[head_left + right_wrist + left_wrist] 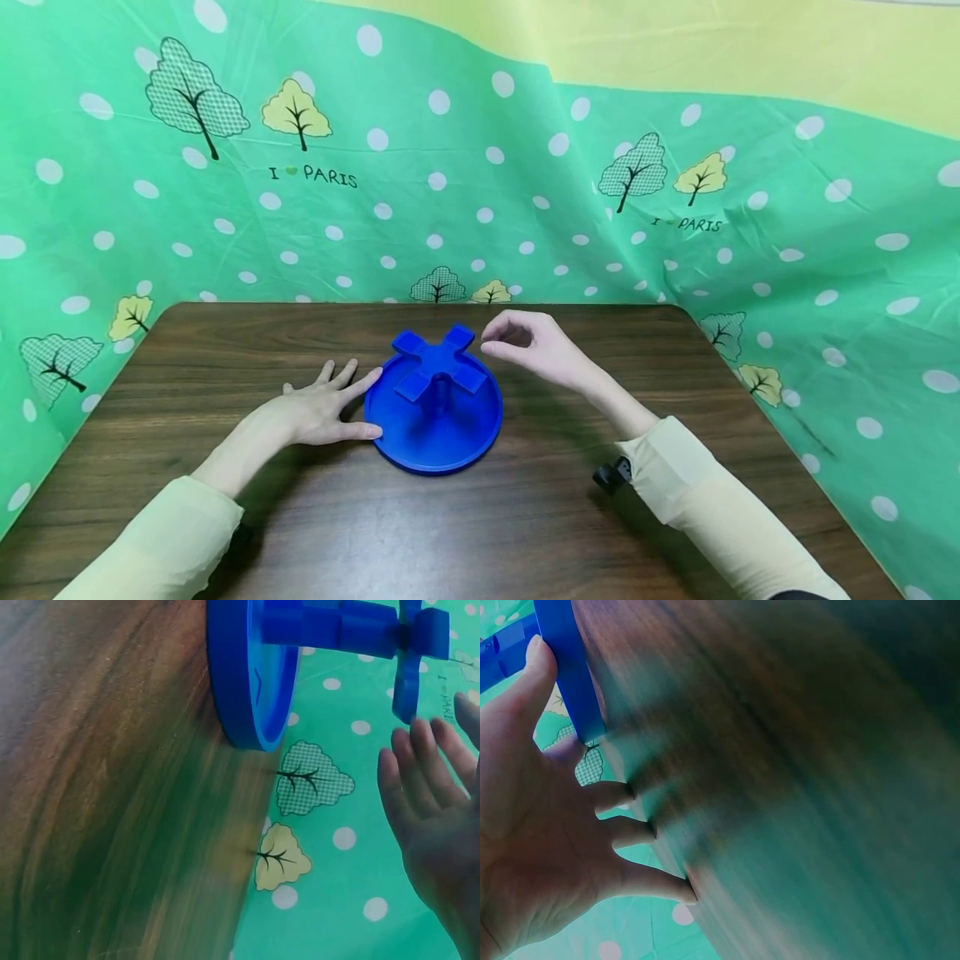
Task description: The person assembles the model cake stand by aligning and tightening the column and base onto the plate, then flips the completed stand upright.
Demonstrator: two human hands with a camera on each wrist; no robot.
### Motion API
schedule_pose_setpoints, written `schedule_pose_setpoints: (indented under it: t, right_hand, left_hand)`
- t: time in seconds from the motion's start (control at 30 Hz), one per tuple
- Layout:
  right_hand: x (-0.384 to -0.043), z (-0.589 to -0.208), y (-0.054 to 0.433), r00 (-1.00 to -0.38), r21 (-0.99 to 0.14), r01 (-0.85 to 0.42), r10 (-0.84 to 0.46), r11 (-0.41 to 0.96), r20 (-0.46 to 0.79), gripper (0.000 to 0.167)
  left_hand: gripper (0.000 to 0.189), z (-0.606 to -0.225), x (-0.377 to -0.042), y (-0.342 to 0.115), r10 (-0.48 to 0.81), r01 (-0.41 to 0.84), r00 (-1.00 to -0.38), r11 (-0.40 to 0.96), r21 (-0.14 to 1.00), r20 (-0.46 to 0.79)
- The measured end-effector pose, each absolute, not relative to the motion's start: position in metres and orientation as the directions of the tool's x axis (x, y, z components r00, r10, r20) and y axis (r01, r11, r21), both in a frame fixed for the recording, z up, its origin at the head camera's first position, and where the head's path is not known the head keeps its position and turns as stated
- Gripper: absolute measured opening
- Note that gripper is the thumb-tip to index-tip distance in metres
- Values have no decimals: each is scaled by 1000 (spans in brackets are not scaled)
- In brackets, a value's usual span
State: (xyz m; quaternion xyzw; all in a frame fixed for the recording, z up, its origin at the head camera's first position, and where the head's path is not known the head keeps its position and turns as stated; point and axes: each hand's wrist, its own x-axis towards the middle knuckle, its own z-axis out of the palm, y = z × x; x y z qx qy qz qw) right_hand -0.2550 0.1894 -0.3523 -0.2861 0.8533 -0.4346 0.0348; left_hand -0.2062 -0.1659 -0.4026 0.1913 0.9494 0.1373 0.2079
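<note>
A blue stand has a round, rimmed base, a short post and a cross-shaped top with flat-ended arms. It stands upright on the table. My left hand is spread at the base's left side, its thumb and index finger touching the rim; the other fingers reach down to the tabletop. To the right of the cross, my right hand hovers with loosely bent fingers. In the right wrist view those fingers are just apart from one arm of the cross and hold nothing visible.
The dark wood-grain table lies under everything. A green dotted cloth printed with trees hangs behind it and along both sides. A small black device is at the right sleeve's cuff.
</note>
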Motion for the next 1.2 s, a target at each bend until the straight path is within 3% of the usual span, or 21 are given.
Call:
schedule_pose_setpoints:
  t: [0.27, 0.43, 0.63, 0.97, 1.2]
  right_hand:
    - [-269, -357, 179, -831, -756, -453, -530, 472, 168, 41]
    - [-276, -358, 169, -796, -726, -483, -591, 489, 132, 43]
    - [-278, -357, 164, -775, -678, -515, -623, 524, 108, 39]
    - [-272, -354, 176, -791, -690, -491, -604, 531, 98, 22]
    - [-260, -353, 186, -786, -712, -474, -614, 518, 76, 21]
  left_hand:
    - [99, -406, -207, -166, 419, 303, -838, 890, 341, -350]
    - [99, -407, -208, -166, 418, 302, -838, 890, 342, -349]
    - [98, -407, -209, -166, 418, 299, -839, 889, 347, -349]
    - [98, -405, -208, -166, 417, 301, -839, 891, 340, -351]
    - [99, -405, -208, -166, 415, 298, -838, 892, 340, -354]
